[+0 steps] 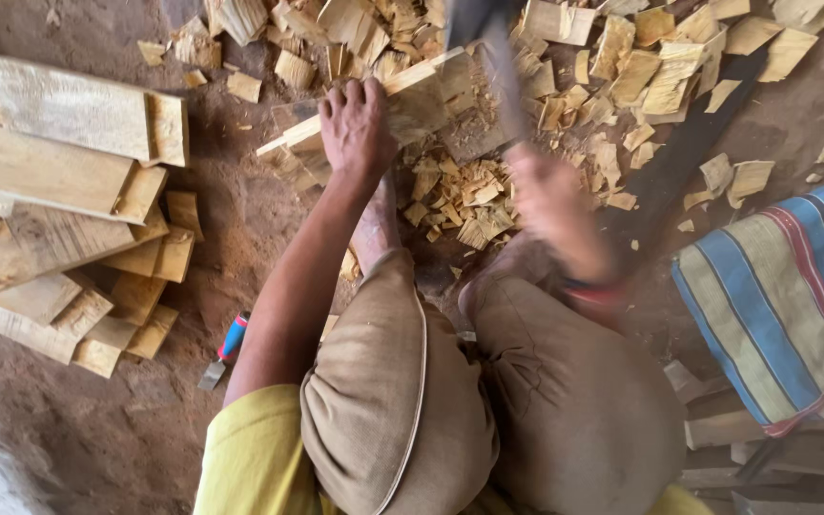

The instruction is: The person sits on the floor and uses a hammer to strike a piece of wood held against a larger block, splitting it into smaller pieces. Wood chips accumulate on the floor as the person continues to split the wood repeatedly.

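The left hand [357, 129] lies palm-down on a pale wooden board [388, 100], fingers spread over its upper edge and pressing it to the earth floor [78, 439]; the board lies tilted, running from below left of that hand up to its right. The right hand [550, 205] is blurred by motion and appears closed round the handle of a dark-bladed chopping tool [498, 67] (the blade is smeared, so its exact kind cannot be told), which rises from that hand toward the far end of the board. Judged from how things lie, the trimming is well along but not finished: a thick litter of wood chips [469, 195] lies between the two hands and spreads beyond them, while the board under the left hand shows a rough, freshly cut face near the blade and is evidently the piece in work. Well to the left of the left hand, a stack of cut boards [59, 210] lies in overlapping layers; whether these are finished pieces or stock awaiting work cannot be told. Below that hand, beside the forearm, a small tool with a red-and-blue handle [226, 345] lies unused on the floor. To the right of the right hand lies a striped cloth [784, 296] in blue, tan and red. The person's knees, in tan trousers, fill the lower centre.
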